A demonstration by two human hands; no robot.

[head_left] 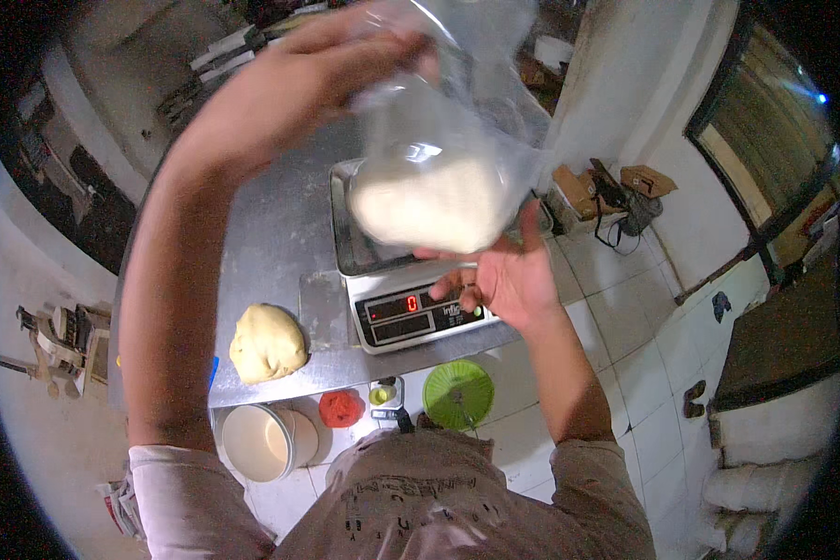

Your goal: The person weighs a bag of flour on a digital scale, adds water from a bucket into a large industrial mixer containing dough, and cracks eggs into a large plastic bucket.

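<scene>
My left hand (341,75) is raised high, closed on the top of a clear plastic bag (467,70) with a pale lump of dough (425,201) inside. My right hand (504,280) is open, palm up with spread fingers, just below the bag's lower right side; whether it touches the bag I cannot tell. Behind and beneath the bag stands a white electronic scale (387,331) with a metal tray and a lit red display. A yellowish dough ball (266,343) rests on the metal table (257,233) to the left of the scale.
Below the table edge are a white bucket (252,443), a red item (341,408), a small device (385,401) and a green round container (457,392). Cardboard boxes (579,187) and a dark bag stand on the tiled floor at right. Footwear (693,399) lies farther right, near stacked sacks (747,490).
</scene>
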